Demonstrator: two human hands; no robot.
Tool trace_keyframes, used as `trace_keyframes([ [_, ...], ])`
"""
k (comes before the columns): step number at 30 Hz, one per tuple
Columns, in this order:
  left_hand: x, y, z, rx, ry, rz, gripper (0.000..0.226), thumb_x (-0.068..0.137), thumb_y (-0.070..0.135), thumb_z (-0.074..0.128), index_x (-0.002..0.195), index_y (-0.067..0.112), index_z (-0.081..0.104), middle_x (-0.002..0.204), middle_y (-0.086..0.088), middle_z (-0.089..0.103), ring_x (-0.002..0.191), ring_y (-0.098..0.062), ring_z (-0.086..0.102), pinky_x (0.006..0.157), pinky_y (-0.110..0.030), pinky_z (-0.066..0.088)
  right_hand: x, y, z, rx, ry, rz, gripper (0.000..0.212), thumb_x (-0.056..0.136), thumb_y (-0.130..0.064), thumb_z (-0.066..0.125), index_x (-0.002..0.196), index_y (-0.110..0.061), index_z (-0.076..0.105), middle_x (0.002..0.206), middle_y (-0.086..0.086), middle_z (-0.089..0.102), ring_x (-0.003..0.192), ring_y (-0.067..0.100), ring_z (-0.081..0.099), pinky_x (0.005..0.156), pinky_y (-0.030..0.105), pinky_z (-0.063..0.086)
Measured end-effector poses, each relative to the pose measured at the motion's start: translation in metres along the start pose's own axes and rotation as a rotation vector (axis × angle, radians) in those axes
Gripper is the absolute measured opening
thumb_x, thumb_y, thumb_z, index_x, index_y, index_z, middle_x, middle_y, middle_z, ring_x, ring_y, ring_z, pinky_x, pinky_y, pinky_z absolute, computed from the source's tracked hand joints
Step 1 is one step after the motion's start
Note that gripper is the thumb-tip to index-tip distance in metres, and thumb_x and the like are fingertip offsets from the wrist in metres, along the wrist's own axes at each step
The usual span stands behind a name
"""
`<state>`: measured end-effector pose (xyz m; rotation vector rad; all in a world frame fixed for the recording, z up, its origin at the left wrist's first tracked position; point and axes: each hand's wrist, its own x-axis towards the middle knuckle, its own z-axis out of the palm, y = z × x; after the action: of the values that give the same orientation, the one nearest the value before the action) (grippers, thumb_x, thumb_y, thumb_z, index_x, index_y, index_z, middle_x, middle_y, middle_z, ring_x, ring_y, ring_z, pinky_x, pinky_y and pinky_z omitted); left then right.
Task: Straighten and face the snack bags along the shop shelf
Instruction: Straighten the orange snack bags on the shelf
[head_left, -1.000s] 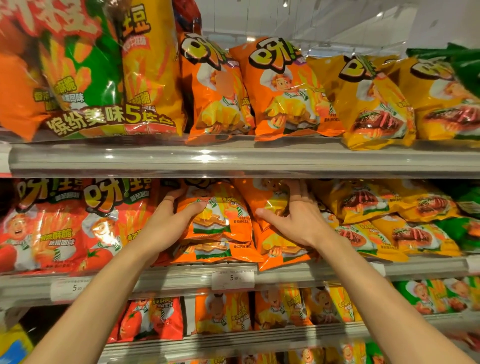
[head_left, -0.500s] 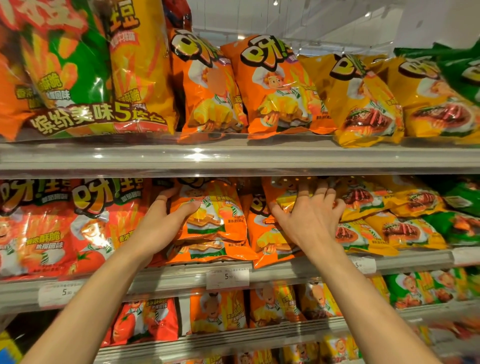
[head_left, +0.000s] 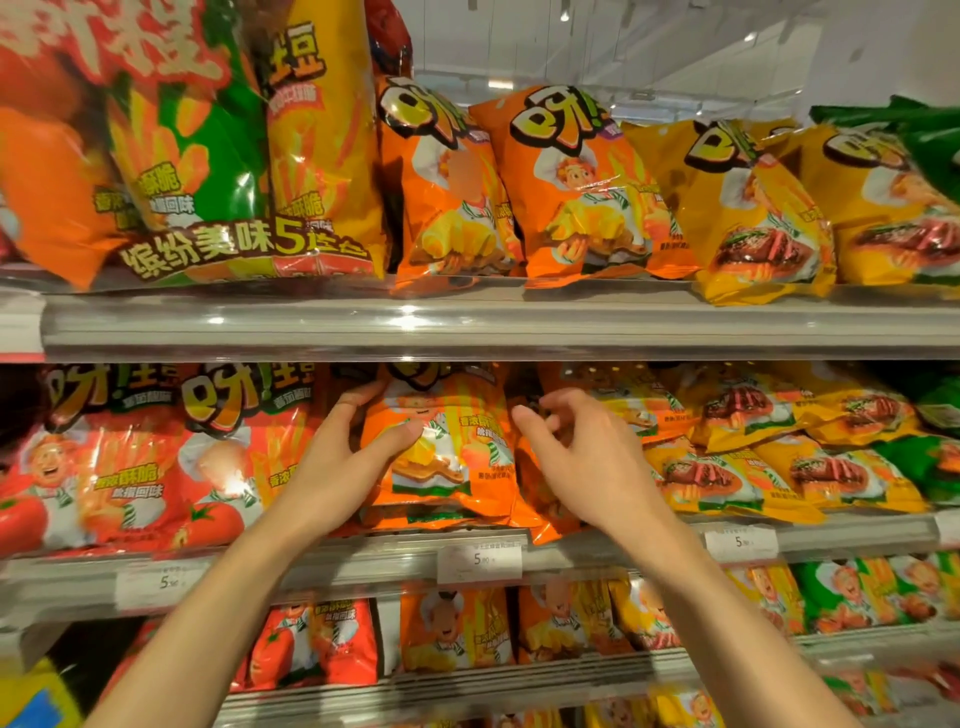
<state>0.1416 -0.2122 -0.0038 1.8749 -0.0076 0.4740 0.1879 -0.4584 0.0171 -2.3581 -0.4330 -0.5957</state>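
Note:
An orange snack bag (head_left: 447, 447) stands upright at the front of the middle shelf (head_left: 597, 551). My left hand (head_left: 343, 462) grips its left edge, thumb across the front and fingers behind. My right hand (head_left: 576, 457) hovers just right of that bag with its fingers curled and apart, in front of a second orange bag (head_left: 535, 499) that leans behind it. I cannot tell whether the right fingers touch either bag. Red tomato bags (head_left: 145, 467) fill the shelf to the left. Yellow steak-picture bags (head_left: 779, 467) lie stacked to the right.
The upper shelf (head_left: 467, 322) carries a big multi-pack (head_left: 182, 145), orange bags (head_left: 582, 187) and yellow bags (head_left: 753, 208). Green bags (head_left: 930, 457) sit at far right. Price tags (head_left: 480, 561) hang on the middle rail. The lower shelf (head_left: 519, 670) holds more small bags.
My right hand left the yellow-side bags and drew back left with fingers curled. The orange bag under my left hand now stands more upright and faces forward. The camera shifted slightly.

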Motion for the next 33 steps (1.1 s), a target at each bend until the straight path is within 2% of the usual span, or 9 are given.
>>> trace_keyframes([
  [5, -0.020, -0.006, -0.009, -0.073, -0.094, 0.021, 0.085, 0.062, 0.058, 0.081, 0.139, 0.041, 0.048, 0.127, 0.013, 0.064, 0.110, -0.006, 0.067, 0.090, -0.030, 0.057, 0.006, -0.018, 0.018, 0.149, -0.277, 0.177, 0.089, 0.088, -0.077, 0.042, 0.150, -0.013, 0.038, 0.077, -0.008, 0.064, 0.087, 0.015, 0.065, 0.073, 0.033, 0.047],
  [7, -0.027, -0.008, -0.013, -0.082, -0.120, 0.026, 0.090, 0.060, 0.057, 0.083, 0.140, 0.044, 0.045, 0.122, 0.019, 0.065, 0.108, -0.003, 0.068, 0.084, -0.023, 0.057, -0.001, -0.019, 0.024, 0.209, -0.267, 0.189, 0.091, 0.087, -0.074, 0.050, 0.152, -0.012, 0.033, 0.068, -0.005, 0.059, 0.070, 0.013, 0.063, 0.062, 0.033, 0.044],
  [10, -0.032, -0.007, -0.017, -0.083, -0.101, -0.016, 0.099, 0.061, 0.069, 0.076, 0.147, 0.044, 0.034, 0.122, 0.023, 0.064, 0.105, 0.006, 0.065, 0.081, -0.009, 0.049, -0.016, -0.018, 0.028, 0.272, -0.240, 0.189, 0.096, 0.077, -0.077, 0.056, 0.152, -0.023, 0.029, 0.097, -0.008, 0.069, 0.086, 0.010, 0.067, 0.077, 0.036, 0.055],
  [13, -0.036, -0.004, -0.014, 0.014, -0.048, -0.027, 0.102, 0.066, 0.080, 0.066, 0.152, 0.044, 0.025, 0.138, 0.026, 0.052, 0.124, 0.005, 0.052, 0.100, -0.021, 0.043, -0.031, -0.024, 0.034, 0.312, -0.225, 0.200, 0.091, 0.074, -0.078, 0.059, 0.149, -0.038, 0.026, 0.123, -0.007, 0.064, 0.104, 0.016, 0.066, 0.089, 0.039, 0.055],
  [19, -0.048, -0.016, -0.038, 0.049, 0.128, 0.019, 0.074, 0.080, 0.068, 0.066, 0.146, 0.050, 0.035, 0.140, 0.028, 0.052, 0.126, 0.011, 0.048, 0.097, -0.017, 0.037, -0.035, -0.045, 0.045, 0.396, -0.242, 0.144, 0.078, 0.086, -0.070, 0.055, 0.151, -0.038, 0.027, 0.114, -0.015, 0.062, 0.094, 0.003, 0.064, 0.080, 0.030, 0.054],
  [23, -0.055, -0.020, -0.075, 0.102, 0.239, -0.006, 0.078, 0.077, 0.074, 0.064, 0.145, 0.051, 0.034, 0.143, 0.023, 0.050, 0.127, 0.001, 0.049, 0.101, -0.028, 0.042, -0.011, -0.054, 0.055, 0.164, -0.163, 0.106, 0.070, 0.094, -0.065, 0.047, 0.149, -0.024, 0.039, 0.139, 0.000, 0.056, 0.124, 0.019, 0.055, 0.099, 0.035, 0.046],
  [25, -0.057, -0.022, -0.090, 0.108, 0.292, 0.004, 0.076, 0.078, 0.069, 0.069, 0.144, 0.046, 0.039, 0.132, 0.034, 0.056, 0.123, 0.009, 0.052, 0.104, -0.026, 0.043, 0.003, -0.058, 0.068, -0.073, -0.252, 0.100, 0.076, 0.095, -0.066, 0.044, 0.147, -0.011, 0.043, 0.144, 0.016, 0.050, 0.131, 0.034, 0.048, 0.107, 0.040, 0.039],
  [29, -0.058, -0.023, -0.110, 0.155, 0.365, 0.008, 0.066, 0.087, 0.051, 0.070, 0.145, 0.036, 0.042, 0.106, 0.059, 0.049, 0.102, 0.035, 0.043, 0.078, 0.004, 0.037, 0.022, -0.067, 0.093, -0.234, -0.451, 0.241, 0.106, 0.083, -0.085, 0.035, 0.155, -0.009, 0.024, 0.157, 0.023, 0.032, 0.141, 0.043, 0.035, 0.114, 0.050, 0.034],
  [33, -0.062, -0.028, -0.121, 0.145, 0.361, -0.010, 0.067, 0.086, 0.056, 0.068, 0.145, 0.042, 0.040, 0.117, 0.045, 0.056, 0.111, 0.021, 0.051, 0.090, -0.014, 0.041, 0.030, -0.066, 0.100, -0.251, -0.442, 0.285, 0.111, 0.079, -0.085, 0.046, 0.156, -0.009, 0.018, 0.159, 0.020, 0.027, 0.142, 0.042, 0.035, 0.113, 0.052, 0.036],
])
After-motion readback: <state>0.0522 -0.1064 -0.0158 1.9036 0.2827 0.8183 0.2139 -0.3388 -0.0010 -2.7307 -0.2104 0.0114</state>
